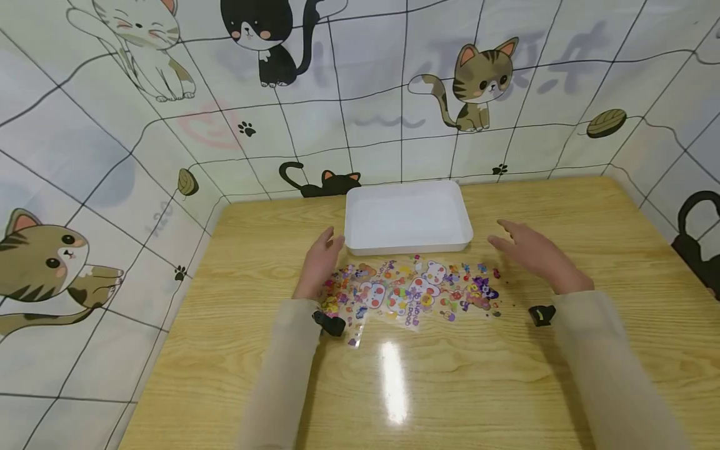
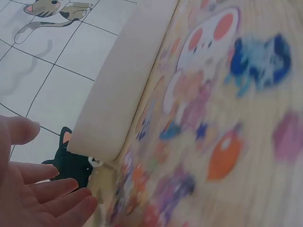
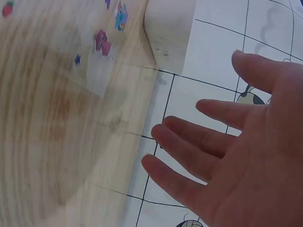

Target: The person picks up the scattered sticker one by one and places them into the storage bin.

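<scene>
A shallow white tray [image 1: 407, 215] lies on the wooden table near the back. In front of it spread several clear sheets of cartoon stickers [image 1: 405, 290], partly overlapping. My left hand [image 1: 320, 265] is just beside the tray's left front corner, above the left end of the sticker sheets; in the left wrist view its fingers [image 2: 57, 203] are spread loosely and hold nothing. My right hand [image 1: 534, 253] hovers to the right of the tray and stickers. The right wrist view shows its fingers [image 3: 184, 146] extended and apart, with nothing between them.
The wooden table [image 1: 450, 387] reaches to a cat-patterned, grid-lined covering [image 1: 371, 69] at the back and both sides. A black wrist strap [image 1: 329, 323] is on the left wrist, another black strap piece [image 1: 542, 315] by the right. Light reflects off the table front.
</scene>
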The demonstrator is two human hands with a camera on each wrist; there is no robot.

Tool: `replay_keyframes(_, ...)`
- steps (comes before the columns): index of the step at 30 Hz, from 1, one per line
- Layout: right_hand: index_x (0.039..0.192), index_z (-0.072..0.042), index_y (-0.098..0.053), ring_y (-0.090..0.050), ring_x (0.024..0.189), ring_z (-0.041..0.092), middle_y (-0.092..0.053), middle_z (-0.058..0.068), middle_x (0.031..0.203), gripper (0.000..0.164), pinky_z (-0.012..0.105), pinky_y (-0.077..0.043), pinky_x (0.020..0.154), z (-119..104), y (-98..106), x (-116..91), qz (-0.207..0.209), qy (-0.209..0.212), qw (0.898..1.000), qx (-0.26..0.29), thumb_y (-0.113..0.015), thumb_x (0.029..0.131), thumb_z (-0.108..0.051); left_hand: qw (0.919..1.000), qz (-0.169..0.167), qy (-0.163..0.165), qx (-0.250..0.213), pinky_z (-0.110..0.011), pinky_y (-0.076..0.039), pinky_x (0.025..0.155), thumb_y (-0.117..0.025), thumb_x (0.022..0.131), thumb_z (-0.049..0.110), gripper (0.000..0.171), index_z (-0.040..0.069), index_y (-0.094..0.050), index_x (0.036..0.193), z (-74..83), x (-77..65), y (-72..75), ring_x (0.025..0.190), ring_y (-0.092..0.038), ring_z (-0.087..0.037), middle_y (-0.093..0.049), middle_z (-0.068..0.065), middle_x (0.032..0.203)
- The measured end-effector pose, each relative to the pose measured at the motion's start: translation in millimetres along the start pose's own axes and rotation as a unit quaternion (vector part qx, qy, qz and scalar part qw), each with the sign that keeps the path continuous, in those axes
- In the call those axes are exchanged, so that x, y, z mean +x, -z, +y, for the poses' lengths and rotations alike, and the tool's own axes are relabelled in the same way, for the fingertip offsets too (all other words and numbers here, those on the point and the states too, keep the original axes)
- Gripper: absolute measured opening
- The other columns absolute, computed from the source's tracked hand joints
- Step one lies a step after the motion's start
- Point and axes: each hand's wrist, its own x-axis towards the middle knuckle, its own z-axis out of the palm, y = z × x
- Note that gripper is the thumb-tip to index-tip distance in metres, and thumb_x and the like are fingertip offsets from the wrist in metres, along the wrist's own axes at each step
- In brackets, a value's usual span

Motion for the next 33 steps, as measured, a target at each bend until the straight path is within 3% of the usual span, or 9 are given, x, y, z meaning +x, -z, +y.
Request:
replay_keyframes(6,0.14,0.005,-0.014,-0.026,0.118,0.051,-0.023,0.036,0.134,0.085,0.063,-0.025,0.092,-0.1,-10.5,-6.4,-0.024,0.002,1.0,0.002,-0.03,0.088,-0.06,0.9972,0.009,-0.007,-0.074,-0.038,-0.027,0.102,-0.043,0.091,0.046,0.059,0.019,-0.027,0.141,-2.5,2.7,-13.7,0.128,-0.03,-0.018,-0.03,0.002,0.142)
replay_keyframes(12,0.138,0.008,-0.018,-0.036,0.113,0.049,-0.032,0.036,0.128,0.077,0.059,-0.033,0.088,2.6,-19.2,-8.4,-0.042,-0.001,0.999,0.002,-0.043,0.09,-0.047,0.9956,0.013,-0.01,-0.093,-0.036,-0.027,0.103,-0.043,0.092,0.04,0.058,0.017,-0.026,0.142,-3.8,5.9,-22.1,0.128,-0.029,-0.018,-0.032,0.0,0.141)
replay_keyframes(19,0.133,0.014,-0.024,-0.044,0.104,0.045,-0.043,0.035,0.116,0.079,0.058,-0.035,0.087,2.9,-24.5,-11.7,-0.042,0.001,0.999,-0.019,-0.06,0.083,-0.035,0.9926,0.016,-0.046,-0.112,-0.032,-0.025,0.104,-0.045,0.094,0.029,0.051,0.019,-0.028,0.141,-8.6,10.8,-30.5,0.128,-0.028,-0.012,-0.032,0.004,0.141)
replay_keyframes(27,0.119,0.014,-0.043,-0.043,0.096,0.044,-0.041,0.035,0.109,0.074,0.056,-0.038,0.08,0.7,-27.5,-18.4,-0.036,-0.011,0.997,-0.074,-0.071,0.073,-0.036,0.993,0.033,-0.051,-0.101,-0.029,-0.029,0.101,-0.046,0.093,0.028,0.048,0.024,-0.032,0.139,-13.9,11.5,-35.0,0.125,-0.032,-0.009,-0.036,0.006,0.138)
replay_keyframes(33,0.11,0.011,-0.048,-0.042,0.091,0.04,-0.043,0.029,0.103,0.067,0.053,-0.04,0.076,-2.1,-28.9,-16.8,-0.036,-0.02,0.997,-0.073,-0.075,0.069,-0.035,0.9907,0.042,-0.047,-0.12,-0.032,-0.03,0.101,-0.046,0.093,0.027,0.046,0.022,-0.036,0.138,-15.5,10.3,-33.6,0.124,-0.035,-0.011,-0.039,0.005,0.136)
